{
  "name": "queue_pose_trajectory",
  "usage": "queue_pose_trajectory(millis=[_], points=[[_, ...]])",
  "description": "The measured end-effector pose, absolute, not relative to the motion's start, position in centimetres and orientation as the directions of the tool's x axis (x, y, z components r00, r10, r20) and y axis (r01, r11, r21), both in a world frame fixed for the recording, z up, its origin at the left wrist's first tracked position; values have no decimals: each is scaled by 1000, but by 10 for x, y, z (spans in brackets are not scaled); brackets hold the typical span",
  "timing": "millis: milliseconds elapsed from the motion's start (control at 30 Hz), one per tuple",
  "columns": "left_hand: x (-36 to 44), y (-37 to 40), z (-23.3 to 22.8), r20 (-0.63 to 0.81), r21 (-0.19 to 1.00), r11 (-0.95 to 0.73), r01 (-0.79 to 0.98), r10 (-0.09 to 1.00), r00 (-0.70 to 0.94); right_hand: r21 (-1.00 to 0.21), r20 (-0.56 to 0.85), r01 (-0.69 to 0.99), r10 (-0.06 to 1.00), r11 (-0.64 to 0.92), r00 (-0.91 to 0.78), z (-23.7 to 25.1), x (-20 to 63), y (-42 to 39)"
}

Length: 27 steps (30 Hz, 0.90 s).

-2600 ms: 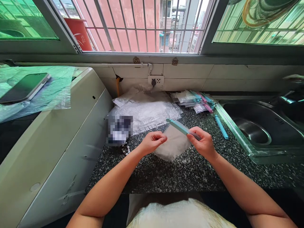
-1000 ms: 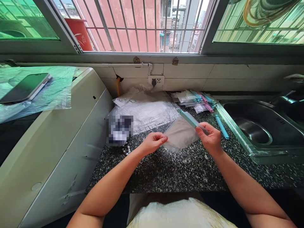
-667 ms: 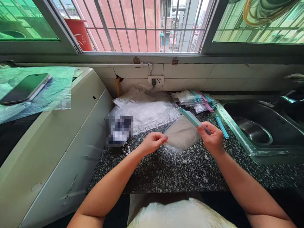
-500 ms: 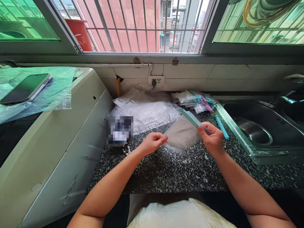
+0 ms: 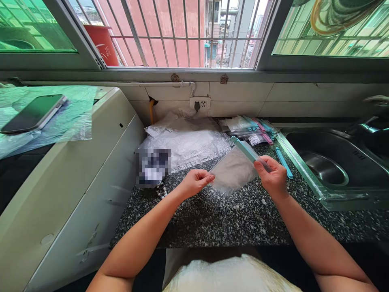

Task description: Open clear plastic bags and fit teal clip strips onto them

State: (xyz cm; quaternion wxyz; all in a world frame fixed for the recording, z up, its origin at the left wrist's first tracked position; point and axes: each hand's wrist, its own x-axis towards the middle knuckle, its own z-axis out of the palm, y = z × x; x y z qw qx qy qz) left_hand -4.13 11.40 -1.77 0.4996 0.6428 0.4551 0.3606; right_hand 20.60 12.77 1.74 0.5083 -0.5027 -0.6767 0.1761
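Right hand (image 5: 273,176) is gripping the teal clip (image 5: 246,149) on the clear bag (image 5: 232,170) above the counter (image 5: 231,219), left hand (image 5: 194,182) fingers pinching its corner. Looks like mid-sealing; I'd say next is sliding the clip fully across.

A small clear plastic bag (image 5: 232,172) was held up off the speckled dark stone bench (image 5: 219,219), slanting, with its lower left corner pinched by the left hand (image 5: 194,182). Its film looked cloudy and slightly wrinkled. Along its upper right edge ran a long teal plastic sealing clip (image 5: 246,149), tilted from upper left down to lower right, whose near end lay in the fingers of the right hand (image 5: 272,174).
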Motion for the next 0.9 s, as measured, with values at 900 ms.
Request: queue_pose_trajectory(millis=[900], points=[[-40, 112, -12, 89, 969, -144, 198, 961, 261, -700, 550, 503, 832, 507, -75, 14, 203, 123]])
